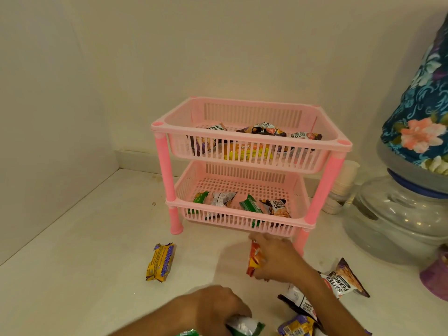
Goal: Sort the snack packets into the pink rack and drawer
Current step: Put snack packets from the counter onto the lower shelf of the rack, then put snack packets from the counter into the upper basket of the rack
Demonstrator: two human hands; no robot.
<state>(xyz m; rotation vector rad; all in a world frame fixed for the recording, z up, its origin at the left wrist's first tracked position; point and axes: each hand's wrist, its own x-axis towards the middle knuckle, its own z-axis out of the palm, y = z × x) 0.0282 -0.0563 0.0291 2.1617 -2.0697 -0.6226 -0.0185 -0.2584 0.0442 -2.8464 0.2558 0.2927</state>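
The red-orange snack packet [254, 259] stands on end in my right hand [276, 259], fingers clenched round it, just near of the pink rack [252, 141]'s lower basket [240, 221]. My left hand [218, 309] grips a green-and-silver packet [244, 326] on the worktop [84, 263], farther off.

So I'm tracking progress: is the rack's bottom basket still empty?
No. The bottom basket of the pink rack already holds several packets, including a salted peanuts packet and green ones.

Home: cloth-covered water dispenser [397, 209], snacks
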